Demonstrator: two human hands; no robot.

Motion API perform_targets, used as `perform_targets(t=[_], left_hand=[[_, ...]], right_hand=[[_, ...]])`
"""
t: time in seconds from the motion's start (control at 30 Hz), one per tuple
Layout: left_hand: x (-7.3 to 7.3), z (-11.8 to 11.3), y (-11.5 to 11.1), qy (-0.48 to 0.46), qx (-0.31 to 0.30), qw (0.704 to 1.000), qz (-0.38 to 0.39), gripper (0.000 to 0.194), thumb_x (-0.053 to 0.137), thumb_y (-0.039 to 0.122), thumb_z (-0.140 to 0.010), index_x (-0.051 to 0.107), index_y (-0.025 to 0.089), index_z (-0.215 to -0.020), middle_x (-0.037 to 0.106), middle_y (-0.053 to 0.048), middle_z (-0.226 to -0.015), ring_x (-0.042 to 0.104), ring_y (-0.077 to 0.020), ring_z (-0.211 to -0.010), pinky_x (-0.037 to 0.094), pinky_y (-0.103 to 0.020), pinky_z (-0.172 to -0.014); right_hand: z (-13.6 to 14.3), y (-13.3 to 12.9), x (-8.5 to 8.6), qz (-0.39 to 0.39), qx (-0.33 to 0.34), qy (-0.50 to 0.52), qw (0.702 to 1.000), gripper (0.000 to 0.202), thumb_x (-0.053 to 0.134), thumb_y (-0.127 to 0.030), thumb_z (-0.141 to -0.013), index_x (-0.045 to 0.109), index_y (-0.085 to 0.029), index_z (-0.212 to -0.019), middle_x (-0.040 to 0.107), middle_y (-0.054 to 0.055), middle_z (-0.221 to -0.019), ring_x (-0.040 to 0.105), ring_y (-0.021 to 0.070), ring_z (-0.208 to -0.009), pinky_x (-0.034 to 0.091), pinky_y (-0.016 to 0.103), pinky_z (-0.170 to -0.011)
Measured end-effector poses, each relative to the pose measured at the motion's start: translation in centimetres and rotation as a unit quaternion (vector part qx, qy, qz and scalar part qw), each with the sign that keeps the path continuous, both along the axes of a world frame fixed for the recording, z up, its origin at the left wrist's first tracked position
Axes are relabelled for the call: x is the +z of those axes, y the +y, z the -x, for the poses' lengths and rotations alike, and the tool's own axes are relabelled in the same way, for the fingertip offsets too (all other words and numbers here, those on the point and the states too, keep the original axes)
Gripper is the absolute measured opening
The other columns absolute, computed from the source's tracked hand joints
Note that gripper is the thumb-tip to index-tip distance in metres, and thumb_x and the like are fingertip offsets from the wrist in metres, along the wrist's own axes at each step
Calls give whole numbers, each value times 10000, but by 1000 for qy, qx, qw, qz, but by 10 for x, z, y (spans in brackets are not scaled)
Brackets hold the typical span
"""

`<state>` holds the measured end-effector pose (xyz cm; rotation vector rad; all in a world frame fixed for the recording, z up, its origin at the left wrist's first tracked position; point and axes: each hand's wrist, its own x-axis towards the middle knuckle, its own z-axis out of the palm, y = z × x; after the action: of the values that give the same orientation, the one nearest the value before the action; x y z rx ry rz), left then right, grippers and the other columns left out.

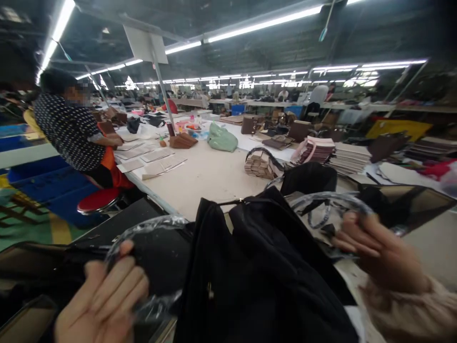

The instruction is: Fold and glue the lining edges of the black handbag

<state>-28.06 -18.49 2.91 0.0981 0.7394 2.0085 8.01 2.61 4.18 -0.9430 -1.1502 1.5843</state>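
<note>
A black fabric bag stands in front of me, with a small metal zipper pull on its near side. Clear plastic film wraps its looped handles. On the left, my left hand is closed around one plastic-wrapped handle. Across the bag, my right hand grips the other wrapped handle, fingers curled, slightly blurred. Between the two handles, the bag's top edge gapes a little.
Behind the bag runs a long worktable with a green plastic bag, bundled tan pieces and stacked panels. More black bags lie at both sides. A person works at the left, near a red stool.
</note>
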Motion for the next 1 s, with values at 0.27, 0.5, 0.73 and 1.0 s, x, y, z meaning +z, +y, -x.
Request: perform_targets(t=[0.27,0.5,0.73,1.0], left_hand=[[54,-8,52,16,-94,995,10,156,385,149,-901,527,87,-928,266,85,-495,263,-11,-342,237,-114,-330],[54,-7,108,85,-116,985,101,182,427,187,-896,535,100,-780,194,97,-465,186,-15,-348,224,-122,-342],[71,13,121,221,-205,953,21,189,557,286,-831,598,113,-895,306,82,-474,262,-17,-379,272,-146,-383],[-6,26,171,425,-265,851,156,353,709,350,-667,611,130,-924,656,-46,-840,595,-164,-854,437,-275,-836]], right_hand=[[22,4,31,75,54,14,996,261,581,-397,-835,630,-152,-912,247,-78,-531,208,56,-436,380,242,-514],[36,4,36,90,-14,-2,996,251,672,-390,-758,623,-167,-861,332,-64,-544,309,71,-486,408,246,-569],[18,-25,55,3,-85,-20,996,252,594,-419,-818,616,-192,-924,360,-58,-547,388,87,-514,460,285,-673],[51,-58,45,-231,136,-253,930,167,589,-304,-822,654,-166,-889,645,46,-821,591,153,-763,466,252,-709]])
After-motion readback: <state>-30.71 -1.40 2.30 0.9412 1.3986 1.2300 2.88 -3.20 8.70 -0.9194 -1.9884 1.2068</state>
